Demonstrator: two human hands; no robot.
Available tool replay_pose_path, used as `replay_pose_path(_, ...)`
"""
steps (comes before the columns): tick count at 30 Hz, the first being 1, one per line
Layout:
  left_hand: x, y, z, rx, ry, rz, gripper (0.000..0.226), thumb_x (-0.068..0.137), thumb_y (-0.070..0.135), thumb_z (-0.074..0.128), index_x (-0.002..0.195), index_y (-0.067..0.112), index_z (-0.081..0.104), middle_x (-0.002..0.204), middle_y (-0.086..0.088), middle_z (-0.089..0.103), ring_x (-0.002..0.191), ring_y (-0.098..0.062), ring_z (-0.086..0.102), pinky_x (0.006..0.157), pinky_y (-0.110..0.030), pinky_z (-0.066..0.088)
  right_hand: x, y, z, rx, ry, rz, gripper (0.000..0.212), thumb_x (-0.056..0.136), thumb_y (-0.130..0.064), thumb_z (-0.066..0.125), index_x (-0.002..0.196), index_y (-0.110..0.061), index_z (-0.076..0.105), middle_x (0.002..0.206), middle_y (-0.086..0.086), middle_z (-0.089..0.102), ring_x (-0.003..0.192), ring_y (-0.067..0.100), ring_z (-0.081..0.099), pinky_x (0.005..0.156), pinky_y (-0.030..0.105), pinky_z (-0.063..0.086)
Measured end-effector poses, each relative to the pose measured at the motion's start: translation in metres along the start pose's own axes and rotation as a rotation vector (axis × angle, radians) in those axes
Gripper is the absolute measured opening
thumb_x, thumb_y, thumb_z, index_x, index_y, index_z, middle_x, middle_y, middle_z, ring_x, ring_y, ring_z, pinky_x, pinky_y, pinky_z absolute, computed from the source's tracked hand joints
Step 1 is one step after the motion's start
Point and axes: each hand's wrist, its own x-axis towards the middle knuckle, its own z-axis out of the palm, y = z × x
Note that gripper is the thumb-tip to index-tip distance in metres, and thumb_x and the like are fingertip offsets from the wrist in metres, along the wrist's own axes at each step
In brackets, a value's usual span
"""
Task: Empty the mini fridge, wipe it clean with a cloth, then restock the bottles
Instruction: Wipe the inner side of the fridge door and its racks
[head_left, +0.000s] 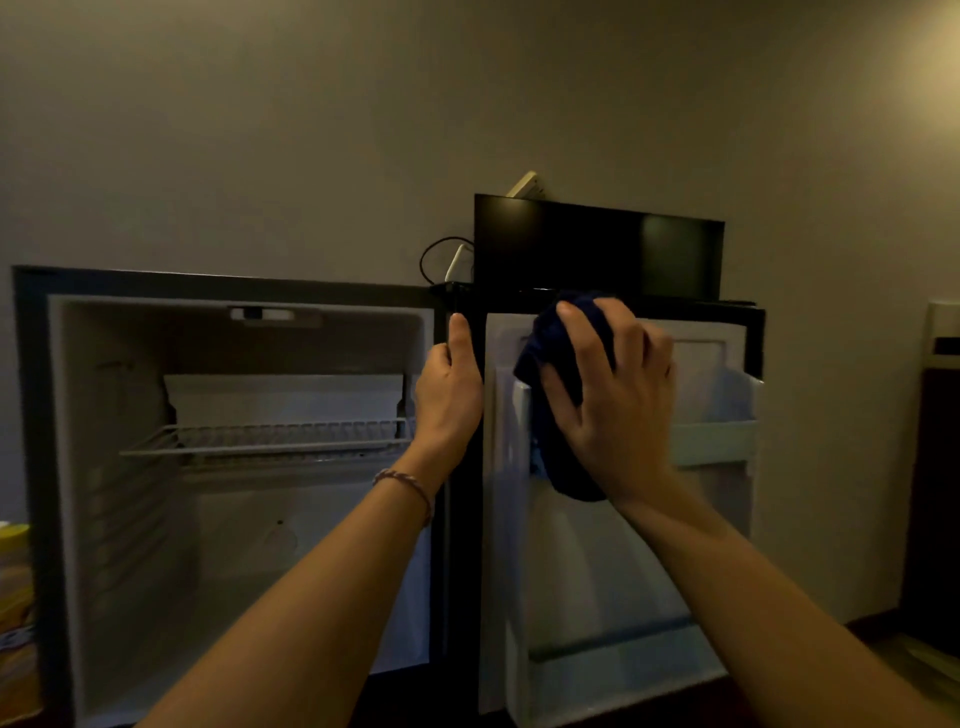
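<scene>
The mini fridge (57, 415) stands open with a white interior and a wire shelf (260, 441); no bottles are inside. Its door (649, 545) is swung open to the right, inner side facing me, with a door shelf (717, 439). My left hand (449, 389) grips the dark hinge-side edge of the door, thumb pointing up. My right hand (613, 395) presses a dark blue cloth (550, 415) against the upper left of the door's inner panel, fingers spread over it.
A black monitor (597, 249) stands behind the door with a cable and white adapter (457, 262) to its left. A yellow container (15, 571) sits at the far left edge. Dark furniture (935, 467) stands at the right.
</scene>
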Motion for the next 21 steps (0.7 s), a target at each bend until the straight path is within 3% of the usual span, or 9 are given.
replay_pose_path(3,-0.002,0.001,-0.001,0.073,0.021,0.037,0.069,0.096,0.071,0.017,0.095,0.02,0.062,0.093,-0.004,0.067,0.086,-0.018,0.063,0.077,-0.039,0.052,0.027,-0.013,0.006,-0.008,-0.075,-0.092,0.046,0.096,-0.042,0.051,0.139,-0.028,0.042,0.141,0.009,0.045,0.117,0.038,0.044,0.083,0.051,0.046)
replay_pose_path(7,-0.002,0.004,-0.005,0.018,-0.016,0.05,0.057,0.098,0.068,0.018,0.084,0.033,0.061,0.089,-0.002,0.069,0.085,-0.022,0.066,0.08,-0.048,0.053,0.042,-0.023,0.011,-0.025,-0.202,-0.174,0.044,0.093,-0.047,0.049,0.134,-0.033,0.053,0.142,0.003,0.049,0.126,0.038,0.038,0.085,0.051,0.041)
replay_pose_path(12,-0.001,-0.001,-0.009,-0.173,-0.103,-0.055,0.08,0.077,0.091,0.036,0.1,0.026,0.075,0.099,-0.007,0.076,0.096,-0.027,0.071,0.091,-0.055,0.055,0.038,-0.04,0.003,-0.073,-0.273,-0.139,0.052,0.091,-0.064,0.037,0.13,-0.036,0.055,0.147,0.0,0.044,0.133,0.036,0.034,0.089,0.051,0.033)
replay_pose_path(15,-0.004,0.003,-0.009,-0.147,-0.07,-0.066,0.067,0.082,0.085,0.043,0.095,0.028,0.076,0.097,-0.012,0.075,0.094,-0.029,0.072,0.084,-0.056,0.056,0.038,-0.043,0.003,-0.106,-0.255,-0.124,0.046,0.093,-0.061,0.04,0.126,-0.034,0.057,0.145,0.001,0.046,0.128,0.037,0.038,0.086,0.051,0.034)
replay_pose_path(17,-0.002,0.003,-0.008,-0.133,-0.028,-0.057,0.041,0.088,0.076,0.048,0.072,0.047,0.073,0.099,-0.018,0.074,0.096,-0.035,0.07,0.083,-0.058,0.056,0.039,-0.041,0.004,-0.11,-0.203,-0.125,0.036,0.094,-0.053,0.046,0.121,-0.033,0.06,0.14,0.001,0.051,0.123,0.034,0.041,0.084,0.049,0.036)
replay_pose_path(18,-0.002,0.005,-0.008,-0.125,-0.025,-0.053,0.039,0.089,0.075,0.049,0.066,0.051,0.071,0.1,-0.02,0.073,0.095,-0.037,0.069,0.082,-0.057,0.057,0.04,-0.04,0.005,-0.103,-0.176,-0.123,0.032,0.094,-0.051,0.048,0.117,-0.033,0.062,0.138,0.0,0.053,0.121,0.033,0.043,0.083,0.048,0.036)
replay_pose_path(19,-0.003,0.006,-0.009,-0.104,-0.022,-0.058,0.047,0.083,0.081,0.049,0.069,0.044,0.074,0.096,-0.021,0.073,0.091,-0.038,0.07,0.077,-0.055,0.056,0.042,-0.039,0.005,-0.094,-0.158,-0.123,0.03,0.094,-0.049,0.049,0.114,-0.033,0.063,0.135,0.0,0.055,0.118,0.032,0.045,0.082,0.047,0.036)
replay_pose_path(21,-0.003,0.006,-0.01,-0.093,-0.007,-0.084,0.101,0.06,0.101,0.043,0.085,0.008,0.072,0.082,-0.021,0.07,0.072,-0.034,0.065,0.064,-0.046,0.051,0.045,-0.035,0.005,-0.098,-0.147,-0.135,0.028,0.093,-0.048,0.051,0.111,-0.032,0.064,0.131,0.0,0.056,0.114,0.032,0.048,0.08,0.046,0.036)
